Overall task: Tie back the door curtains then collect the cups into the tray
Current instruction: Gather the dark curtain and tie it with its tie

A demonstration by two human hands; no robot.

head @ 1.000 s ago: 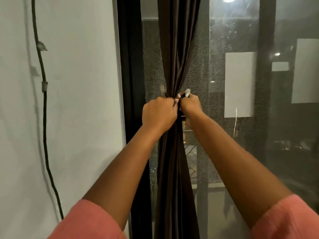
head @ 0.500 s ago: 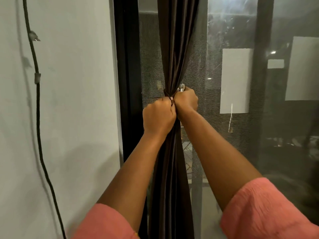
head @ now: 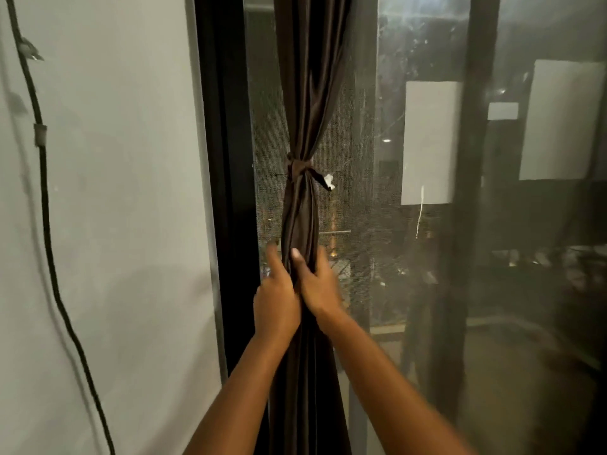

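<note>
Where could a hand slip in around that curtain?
Free: beside the curtain on its right, against the mesh screen, above the tie. Crowded: below the tie, where the left hand and right hand grip the folds.

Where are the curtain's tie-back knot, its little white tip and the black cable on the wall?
tie-back knot (head: 298, 166), head view, on the band round the curtain.
white tip (head: 328, 181), head view, on the tie's loose end.
black cable (head: 46, 205), head view, mid-length on the wall.

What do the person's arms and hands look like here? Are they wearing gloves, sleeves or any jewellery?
Both forearms are bare right down to the frame's lower edge; no sleeve shows in this view. The left hand and right hand wear no gloves, and no rings, watch or bracelets are visible. One short, pale, unpainted nail shows on the right hand.
</note>
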